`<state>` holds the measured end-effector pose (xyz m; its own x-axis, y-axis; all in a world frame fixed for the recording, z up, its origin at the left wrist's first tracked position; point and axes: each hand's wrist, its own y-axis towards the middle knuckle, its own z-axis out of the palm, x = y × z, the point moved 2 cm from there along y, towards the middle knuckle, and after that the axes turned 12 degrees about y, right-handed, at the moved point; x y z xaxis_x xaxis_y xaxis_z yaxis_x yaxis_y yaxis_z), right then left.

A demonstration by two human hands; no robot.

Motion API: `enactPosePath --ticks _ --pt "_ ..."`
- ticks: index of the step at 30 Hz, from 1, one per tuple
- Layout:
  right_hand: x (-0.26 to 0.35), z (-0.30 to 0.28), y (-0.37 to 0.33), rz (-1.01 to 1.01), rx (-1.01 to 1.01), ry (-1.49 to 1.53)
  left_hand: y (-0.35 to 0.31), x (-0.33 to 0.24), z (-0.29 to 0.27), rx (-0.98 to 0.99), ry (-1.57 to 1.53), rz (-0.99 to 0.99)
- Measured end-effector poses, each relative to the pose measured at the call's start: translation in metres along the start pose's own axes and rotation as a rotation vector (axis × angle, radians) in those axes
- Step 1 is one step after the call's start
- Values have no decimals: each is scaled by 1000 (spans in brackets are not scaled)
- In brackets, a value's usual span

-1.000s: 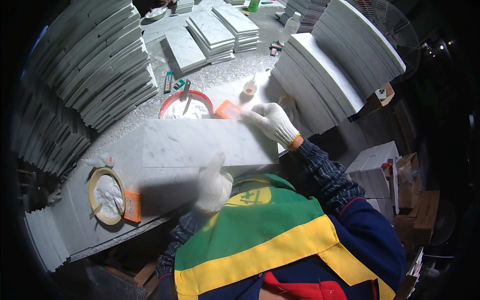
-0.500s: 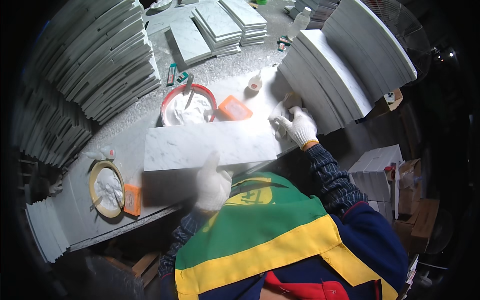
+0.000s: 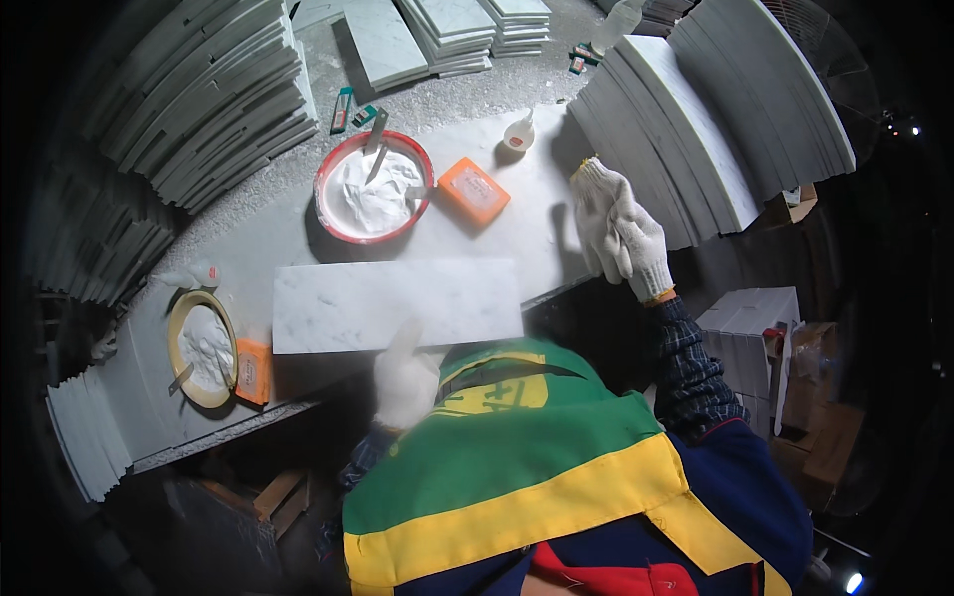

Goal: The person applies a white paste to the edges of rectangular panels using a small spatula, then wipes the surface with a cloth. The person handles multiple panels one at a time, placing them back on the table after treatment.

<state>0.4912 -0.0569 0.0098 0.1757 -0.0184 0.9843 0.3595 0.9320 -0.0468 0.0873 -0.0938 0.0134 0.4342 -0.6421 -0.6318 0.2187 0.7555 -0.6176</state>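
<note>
A long white marble tile (image 3: 397, 306) with grey veins is tilted up over the near edge of the work table. My left hand (image 3: 405, 385), in a white knitted glove and a little blurred, grips its near edge with the thumb on top; the fingers beneath are hidden. Right of the tile, raised beside the tile stack, my gloved right hand (image 3: 644, 253) is closed on a loose white work glove (image 3: 599, 204) with a yellow cuff. Beyond the tile stands a red-rimmed bowl (image 3: 321, 194) of white paste (image 3: 386, 191) with putty knives in it.
An orange box (image 3: 474, 192) and a small squeeze bottle (image 3: 519, 133) lie beyond the tile. A yellow-rimmed bowl (image 3: 175, 348) of paste stands left, beside another orange box (image 3: 252, 372). Tall tile stacks rise at left (image 3: 214, 99) and right (image 3: 661, 139). Cartons (image 3: 750, 328) stand at right.
My right hand has lifted the loose glove off the table, moving right. The tile has shifted slightly left and toward me in my left hand, its top face tipped differently. The view has also shifted.
</note>
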Motion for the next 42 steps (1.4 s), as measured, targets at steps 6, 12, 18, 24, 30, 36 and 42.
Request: enactPosePath --ticks 6,12,18,24,30,36,42 --pt "-29 0 -38 372 16 315 8 27 -25 103 362 101" --pt "-12 37 -54 585 -21 693 2 17 -8 111 262 73" --pt "24 62 -47 227 -60 -169 11 28 -21 18 -12 73" --pt "48 96 -40 -644 241 -1097 20 27 -40 -49 300 163" --pt "22 81 -51 -318 123 -857 2 0 -40 67 413 -156" --pt "8 60 -24 -95 -60 -1048 2 -8 -36 90 437 -250" --pt "6 84 -11 -34 176 -1239 2 -2 -40 138 321 -259"
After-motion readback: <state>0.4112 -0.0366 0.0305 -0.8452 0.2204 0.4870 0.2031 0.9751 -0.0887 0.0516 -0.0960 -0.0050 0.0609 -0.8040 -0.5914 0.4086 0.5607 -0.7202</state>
